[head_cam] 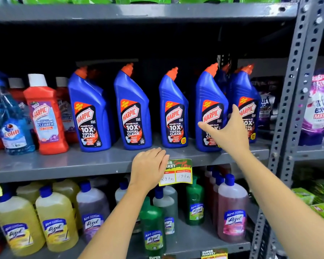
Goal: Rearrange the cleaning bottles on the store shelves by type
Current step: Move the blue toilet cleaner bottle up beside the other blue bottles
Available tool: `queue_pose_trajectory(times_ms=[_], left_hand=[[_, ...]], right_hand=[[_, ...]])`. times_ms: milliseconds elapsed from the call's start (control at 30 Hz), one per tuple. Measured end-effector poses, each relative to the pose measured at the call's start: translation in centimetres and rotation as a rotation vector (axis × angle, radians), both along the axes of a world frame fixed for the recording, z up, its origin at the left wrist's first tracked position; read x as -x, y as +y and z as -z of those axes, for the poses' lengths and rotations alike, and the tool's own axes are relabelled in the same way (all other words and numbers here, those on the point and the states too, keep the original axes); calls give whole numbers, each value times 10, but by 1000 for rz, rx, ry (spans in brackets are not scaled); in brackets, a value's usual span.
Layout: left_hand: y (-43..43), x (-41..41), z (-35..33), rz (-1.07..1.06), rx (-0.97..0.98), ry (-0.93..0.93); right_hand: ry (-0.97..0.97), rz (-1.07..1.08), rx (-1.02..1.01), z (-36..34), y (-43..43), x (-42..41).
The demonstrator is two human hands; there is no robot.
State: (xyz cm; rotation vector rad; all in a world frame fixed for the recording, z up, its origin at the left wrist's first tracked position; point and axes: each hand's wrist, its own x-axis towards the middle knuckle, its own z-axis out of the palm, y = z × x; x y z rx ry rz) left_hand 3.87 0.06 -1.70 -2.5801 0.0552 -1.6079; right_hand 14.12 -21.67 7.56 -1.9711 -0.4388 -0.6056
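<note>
Several blue Harpic bottles with orange caps stand in a row on the middle grey shelf [64, 165]. My right hand [226, 131] is spread in front of the fourth blue bottle [208, 94], thumb and fingers apart across its label, holding nothing. The fifth blue bottle [247, 101] stands close behind it to the right. My left hand [148, 169] rests palm down on the shelf's front edge, fingers apart, below the third blue bottle [173, 109]. At left stand a red Harpic bathroom cleaner [45, 116] and a blue Colin spray bottle [13, 128].
The lower shelf holds Lizol bottles: yellow [54, 217], green [153, 227], pink [232, 212]. A price tag [178, 174] hangs on the shelf edge beside my left hand. A perforated grey upright [292, 109] bounds the right side, with purple detergent packs [316, 113] beyond.
</note>
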Motion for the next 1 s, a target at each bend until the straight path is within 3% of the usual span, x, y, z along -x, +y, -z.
queue_pose_trajectory(times_ms=[200, 1000], left_hand=[[1, -3, 0, -17, -17, -22], [4, -8, 7, -34, -53, -99]], right_hand=[[11, 124, 163, 32, 25, 5], [94, 122, 142, 29, 38, -37]])
